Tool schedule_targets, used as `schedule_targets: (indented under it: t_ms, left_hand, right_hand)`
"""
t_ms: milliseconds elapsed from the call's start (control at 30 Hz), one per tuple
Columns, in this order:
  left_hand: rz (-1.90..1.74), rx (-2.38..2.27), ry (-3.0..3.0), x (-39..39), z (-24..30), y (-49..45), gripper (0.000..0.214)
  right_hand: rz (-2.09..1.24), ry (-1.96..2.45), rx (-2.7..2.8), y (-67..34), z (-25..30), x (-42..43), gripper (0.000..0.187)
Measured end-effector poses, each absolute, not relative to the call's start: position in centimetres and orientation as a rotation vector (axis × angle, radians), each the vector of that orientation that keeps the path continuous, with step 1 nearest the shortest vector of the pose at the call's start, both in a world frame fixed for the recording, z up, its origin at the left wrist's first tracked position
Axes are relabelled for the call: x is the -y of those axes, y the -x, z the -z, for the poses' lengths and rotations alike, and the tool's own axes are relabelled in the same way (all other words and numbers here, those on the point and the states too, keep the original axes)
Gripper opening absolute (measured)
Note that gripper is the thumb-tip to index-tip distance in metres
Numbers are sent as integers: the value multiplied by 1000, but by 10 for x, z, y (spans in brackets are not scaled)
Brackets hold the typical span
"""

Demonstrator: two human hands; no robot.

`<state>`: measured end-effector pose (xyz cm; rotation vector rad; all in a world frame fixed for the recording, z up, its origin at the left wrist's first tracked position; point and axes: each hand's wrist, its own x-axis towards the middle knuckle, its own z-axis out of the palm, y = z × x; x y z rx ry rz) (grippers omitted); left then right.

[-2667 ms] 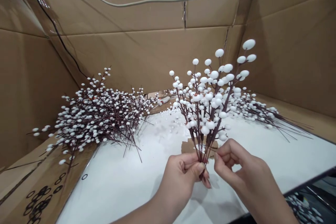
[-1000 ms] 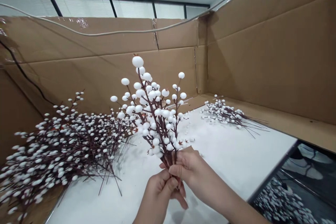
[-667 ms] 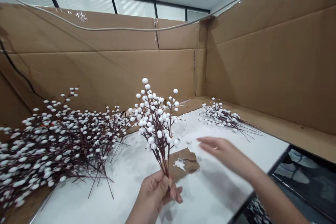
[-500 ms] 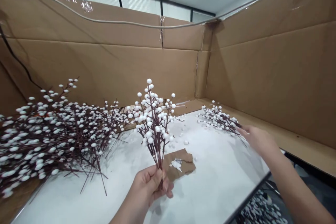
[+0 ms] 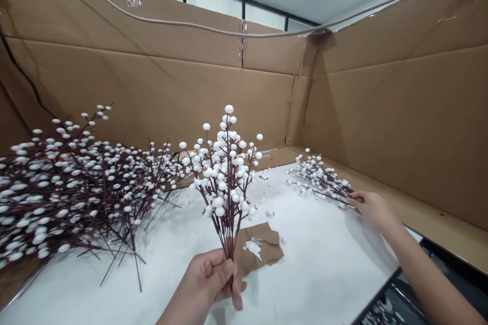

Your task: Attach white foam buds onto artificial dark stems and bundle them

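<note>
Upright in my left hand (image 5: 213,279) is a bunch of artificial white berry stems (image 5: 224,183), its dark brown stalks gripped together near their lower ends. The white berries fan out above my fingers. At the right side of the table, my right hand (image 5: 371,208) has its thumb and fingers closed on the stalk ends of a smaller group of berry stems (image 5: 320,177), which lies on the white tabletop. How many stalks the fingers pinch is hidden.
A large heap of berry stems (image 5: 87,183) covers the left side of the white table (image 5: 305,274). A torn cardboard piece (image 5: 270,249) with a white smear lies mid-table. Loose berries (image 5: 270,213) are scattered behind it. Cardboard walls (image 5: 183,91) enclose the back and right.
My right hand has closed on the stalk ends of the right-hand group. My left hand still holds its bunch, now slightly turned. The view has shifted a little.
</note>
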<state>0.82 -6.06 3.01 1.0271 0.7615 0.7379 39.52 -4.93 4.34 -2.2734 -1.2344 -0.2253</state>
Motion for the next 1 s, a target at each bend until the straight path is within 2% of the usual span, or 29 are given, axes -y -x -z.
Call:
schedule_targets:
  t_ms: [267,467,633,800,900,1000]
  left_hand:
    - [-743,-742,-992,63,-32,-9,39]
    - [-813,-730,-1000,65,-33,-9,33]
    - [-798,-721,-977,63,-36,-10,38]
    - [-843,-780,-981,59,-34,-12,42]
    - [-866,-837,-979,58,-28,-11,46]
    - [-875,-897,-974,60,-24,-12,48]
  right_hand:
    - [-20,2096,1102,-388,-58,54,13]
    - [-396,1826,1089,-384,-64,55,31]
    - [-545,1660,981,-377,-67,57,35]
    - [-798,1478,981,-317,-60,72,36]
    - [-1177,1269,922,-257,-56,84,34]
    - [-1388,1130,999,-202,-55,88,33]
